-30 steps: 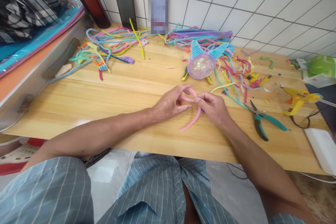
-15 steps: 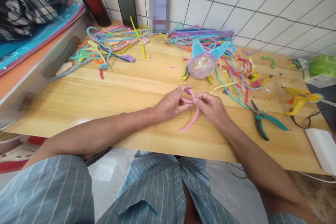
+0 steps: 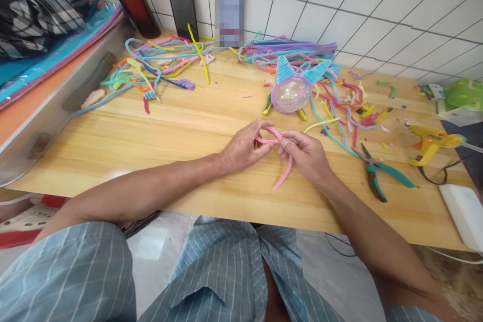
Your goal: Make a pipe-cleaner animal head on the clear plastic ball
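A pink pipe cleaner (image 3: pixel 286 172) is bent into a loop between my hands, its loose tail hanging below. My left hand (image 3: pixel 245 146) grips the loop from the left, fingers curled round it. On the other side my right hand (image 3: pixel 305 153) pinches the pipe cleaner between thumb and forefinger where the loop meets the tail. Just beyond my hands stands a clear domed piece (image 3: pixel 292 94) with a purple rim. Two light blue ear-like shapes (image 3: pixel 318 71) of wound pipe cleaner stick up from it, and yellow and dark pieces show beneath.
Loose coloured pipe cleaners (image 3: pixel 147 68) lie at the back left; a bundle (image 3: pixel 290 52) lies behind the dome. Pliers (image 3: pixel 377 166), a yellow glue gun (image 3: pixel 432 141) and a white box (image 3: pixel 462 214) are at the right. Two phones lean on the tiled wall. A plastic bin (image 3: pixel 75 90) borders the left.
My right hand has shifted slightly right along the pink pipe cleaner. The loop looks longer and flatter, and the hanging tail has swung to the right.
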Demonstrator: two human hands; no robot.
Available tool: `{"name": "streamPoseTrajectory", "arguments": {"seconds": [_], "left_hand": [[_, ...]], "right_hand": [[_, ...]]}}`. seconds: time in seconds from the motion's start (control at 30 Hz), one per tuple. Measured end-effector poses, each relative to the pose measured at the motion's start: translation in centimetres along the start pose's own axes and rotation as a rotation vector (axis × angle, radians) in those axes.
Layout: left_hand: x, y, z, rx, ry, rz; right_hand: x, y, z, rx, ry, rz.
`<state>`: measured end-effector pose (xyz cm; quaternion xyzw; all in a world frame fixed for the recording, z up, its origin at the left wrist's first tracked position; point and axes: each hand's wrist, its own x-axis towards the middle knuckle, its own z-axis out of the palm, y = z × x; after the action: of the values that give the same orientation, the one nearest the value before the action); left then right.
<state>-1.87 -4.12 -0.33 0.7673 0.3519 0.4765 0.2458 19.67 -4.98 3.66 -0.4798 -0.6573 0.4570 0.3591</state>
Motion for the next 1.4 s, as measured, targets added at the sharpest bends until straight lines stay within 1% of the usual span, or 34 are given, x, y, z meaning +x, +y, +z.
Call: {"name": "streamPoseTrajectory", "arguments": {"seconds": [0.17,0.33,0.5,0.7,0.9,1.07,1.23,1.4], "left_hand": [[0.0,-0.1,0.0,0.011,-0.006,-0.02],[0.0,-0.2,0.1,0.006,0.016,0.004],[0.0,-0.4,0.2,0.017,-0.004,-0.025],[-0.1,-0.4,0.2,0.026,0.026,0.039],[-0.2,-0.2,0.1,0.053,-0.017,0.002],[-0.2,-0.1,0.1,0.069,-0.028,0.033],[-0.3,-0.2,0.2,0.043,-0.085,-0.016],[-0.2,-0.4,0.1,-0.103,-0.05,-0.104]], "right_hand": [[0.0,-0.2,0.1,0.049,-0.016,-0.017],[-0.1,-0.1,0.1,0.05,-0.022,-0.014],[-0.1,0.2,0.1,0.087,-0.033,-0.001],[-0.1,0.0,0.0,0.091,-0.042,0.022],[0.2,-0.3,0.1,0.122,-0.04,0.029],[0.4,-0.8,0.1,0.094,-0.043,0.07],[0.4,-1.0,0.0,0.055,0.002,0.089],[0.5,-0.5,-0.3,-0.016,0.093,0.046]]}}
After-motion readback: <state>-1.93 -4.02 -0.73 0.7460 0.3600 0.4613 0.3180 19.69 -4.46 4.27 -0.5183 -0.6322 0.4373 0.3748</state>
